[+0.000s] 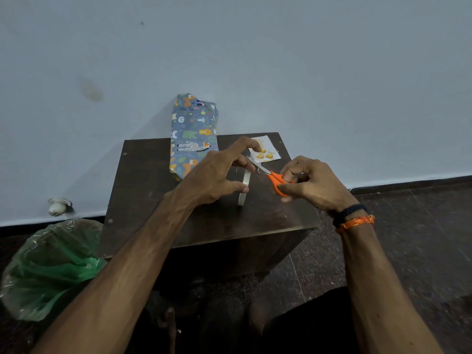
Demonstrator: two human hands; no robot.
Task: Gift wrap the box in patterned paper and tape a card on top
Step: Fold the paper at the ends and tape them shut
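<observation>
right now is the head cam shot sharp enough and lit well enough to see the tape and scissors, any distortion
Head view: dim, bluish light; the dark table swallows detail. The clear tape roll in the left hand is faint, with only its rim catching light. The orange scissors in the right hand stand out well. Wide-angle bending curves the skirting line, and the corners look soft.

We see a dark wooden tabletop point(143, 190). Beyond the fingers point(240, 187) lies the wrapped box point(192, 134), its far end leaning on the wall; a card point(264, 149) lies beyond them too. The tape roll point(244, 186) seems to stand on edge beside them.
</observation>
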